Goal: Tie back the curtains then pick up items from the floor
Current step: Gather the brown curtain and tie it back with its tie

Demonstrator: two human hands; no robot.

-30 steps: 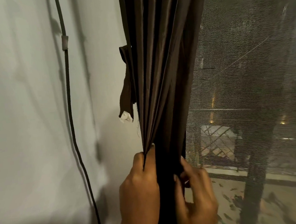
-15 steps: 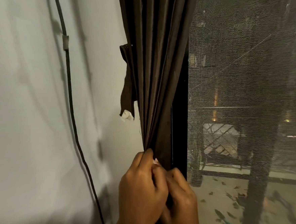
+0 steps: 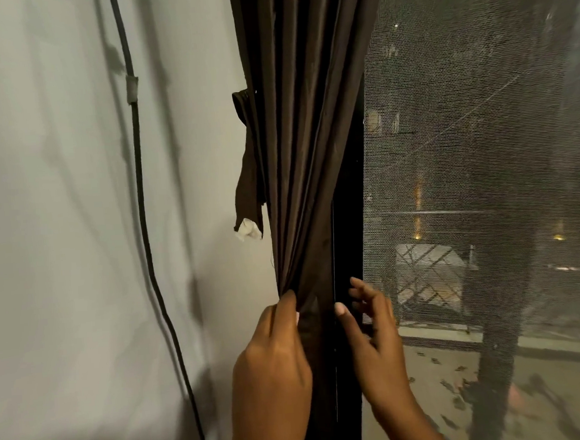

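Right hand (image 3: 376, 344) released, left hand (image 3: 274, 355) gripping curtain (image 3: 297, 150)

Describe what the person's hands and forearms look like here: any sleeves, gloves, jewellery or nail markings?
Both the left hand and the right hand are bare, with no gloves. No rings, watch or bracelet show on either, and no sleeve reaches the visible forearms. The nails look short; the right thumbnail appears pale and unpainted, though the dim light makes nail colour uncertain.
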